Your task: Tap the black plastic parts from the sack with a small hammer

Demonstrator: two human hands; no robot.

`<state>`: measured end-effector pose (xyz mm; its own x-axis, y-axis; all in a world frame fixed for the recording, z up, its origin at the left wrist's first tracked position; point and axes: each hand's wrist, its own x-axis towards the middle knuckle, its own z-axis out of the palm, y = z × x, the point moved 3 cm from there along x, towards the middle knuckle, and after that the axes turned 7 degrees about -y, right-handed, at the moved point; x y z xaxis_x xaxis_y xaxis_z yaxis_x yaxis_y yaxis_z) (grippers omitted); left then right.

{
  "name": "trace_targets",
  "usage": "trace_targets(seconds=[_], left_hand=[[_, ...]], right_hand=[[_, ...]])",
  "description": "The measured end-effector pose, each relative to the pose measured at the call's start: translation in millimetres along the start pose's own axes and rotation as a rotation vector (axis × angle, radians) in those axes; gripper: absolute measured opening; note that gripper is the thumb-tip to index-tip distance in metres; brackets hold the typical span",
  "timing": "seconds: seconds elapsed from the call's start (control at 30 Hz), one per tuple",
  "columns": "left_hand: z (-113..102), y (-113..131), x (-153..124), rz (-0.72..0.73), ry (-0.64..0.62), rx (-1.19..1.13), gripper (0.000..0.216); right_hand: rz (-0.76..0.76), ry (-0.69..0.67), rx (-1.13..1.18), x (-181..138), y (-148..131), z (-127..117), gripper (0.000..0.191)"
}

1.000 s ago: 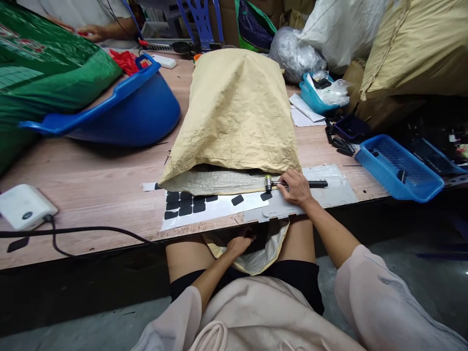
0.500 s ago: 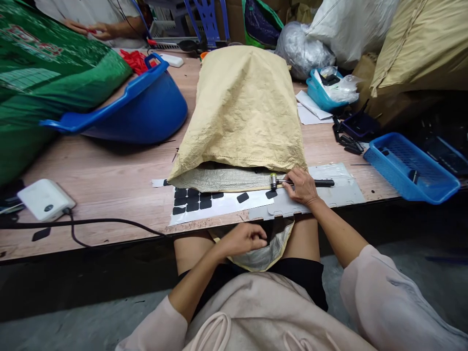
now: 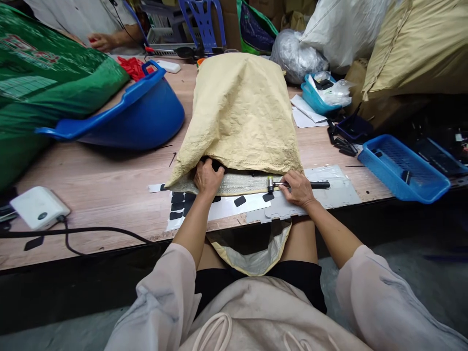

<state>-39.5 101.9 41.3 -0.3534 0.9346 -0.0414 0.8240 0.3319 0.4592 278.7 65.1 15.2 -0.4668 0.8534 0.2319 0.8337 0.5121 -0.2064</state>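
Note:
A tan woven sack lies on the table with its mouth facing me, its pale inner side showing along the lower lip. My left hand reaches into the left part of that mouth. Its fingertips are hidden in the dark gap, so what they touch is unclear. At the right corner of the mouth, my right hand is closed around a small hammer with a black handle and a yellow-tipped metal head. The hammer lies across the sack's edge. Below are a white sheet with black rounded stickers and a grey sheet.
A blue basin leans at the left beside a green sack. A white box with a cable sits front left. A blue basket stands at right. Another open sack hangs over my lap. A person's hand is across the table.
My left hand has moved from above my lap up and forward into the mouth of the tan sack. My right hand stays on the hammer. The view has shifted slightly.

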Motion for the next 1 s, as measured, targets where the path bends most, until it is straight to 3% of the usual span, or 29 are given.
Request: trace_targets(seconds=[0.13,0.27,0.43,0.63,0.77,1.0], left_hand=[[2.7,0.9,5.6,-0.040,-0.005,0.010,0.024],[0.5,-9.4,-3.7,0.013,-0.018,-0.009,0.021],[0.4,-22.5,-48.5,0.138,-0.033,-0.014,0.022],[21.5,-3.7,-95.7,0.434,-0.192,-0.050,0.020],[38.9,5.7,-102.3,0.523,-0.274,-0.107,0.021],[50.7,-0.3,-99.9,0.533,-0.227,-0.218,0.019]], right_hand=[[0.003,0.005,0.004,-0.5,0.7,0.9,0.010],[0.001,0.005,0.002,-0.7,1.0,1.7,0.009],[-0.001,0.017,-0.014,-0.7,0.8,1.7,0.009],[-0.011,0.028,-0.016,-0.4,0.3,0.7,0.009],[-0.015,0.037,-0.014,-0.3,0.3,0.1,0.009],[-0.008,0.022,-0.003,-0.9,1.4,2.9,0.010]])
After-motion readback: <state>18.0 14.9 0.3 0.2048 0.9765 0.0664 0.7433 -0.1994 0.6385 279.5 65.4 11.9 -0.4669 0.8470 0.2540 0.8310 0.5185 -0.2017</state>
